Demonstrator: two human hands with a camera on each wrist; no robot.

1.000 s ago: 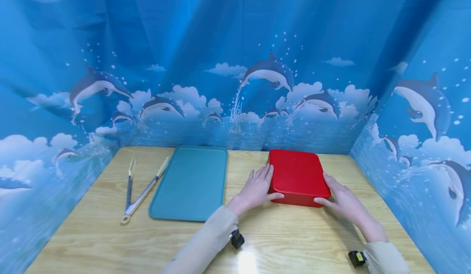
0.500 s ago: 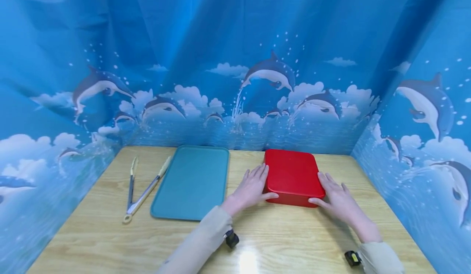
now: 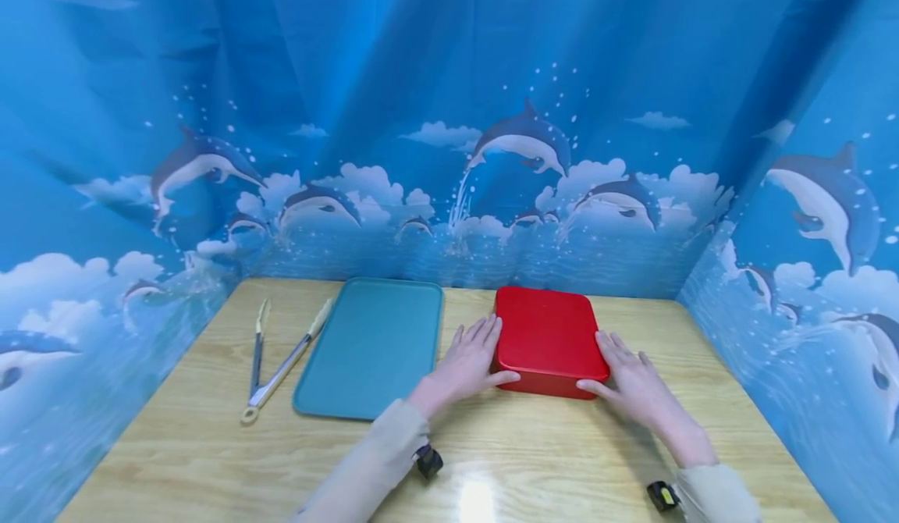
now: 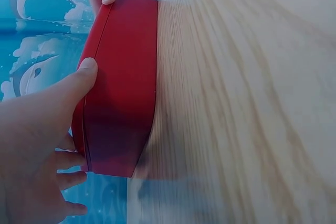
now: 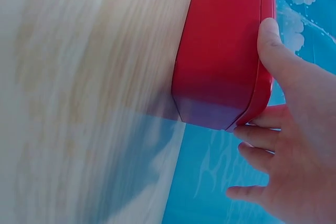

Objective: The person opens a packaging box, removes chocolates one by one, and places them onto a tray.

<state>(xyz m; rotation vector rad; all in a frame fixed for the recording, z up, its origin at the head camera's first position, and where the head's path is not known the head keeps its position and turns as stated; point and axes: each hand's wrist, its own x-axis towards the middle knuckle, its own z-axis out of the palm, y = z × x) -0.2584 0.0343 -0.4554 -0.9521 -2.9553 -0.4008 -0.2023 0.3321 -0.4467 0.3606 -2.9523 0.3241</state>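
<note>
A red square box [image 3: 548,332] with rounded corners stands on the wooden table, right of centre in the head view. A thin seam runs round it near the top, marking a lid that sits on it. My left hand [image 3: 463,367] lies along the box's left side, its thumb on the front edge at the seam and its fingers extended and spread. On the other side my right hand [image 3: 635,382] mirrors this, thumb against the front edge and straight fingers along the right side. The left wrist view shows the left thumb [image 4: 86,74] touching the lid's edge. The box's contents are hidden.
Left of the box lies a flat teal tray [image 3: 372,351]. Farther left, spread metal tongs [image 3: 284,371] with pale tips rest on the wooden table [image 3: 534,460]. A blue dolphin-print curtain [image 3: 435,156] hangs behind the table and at both sides.
The red box has slid left along the table, nearer the teal tray, with both hands moving along at its sides. The tray and tongs keep their places; the head view has shifted slightly.
</note>
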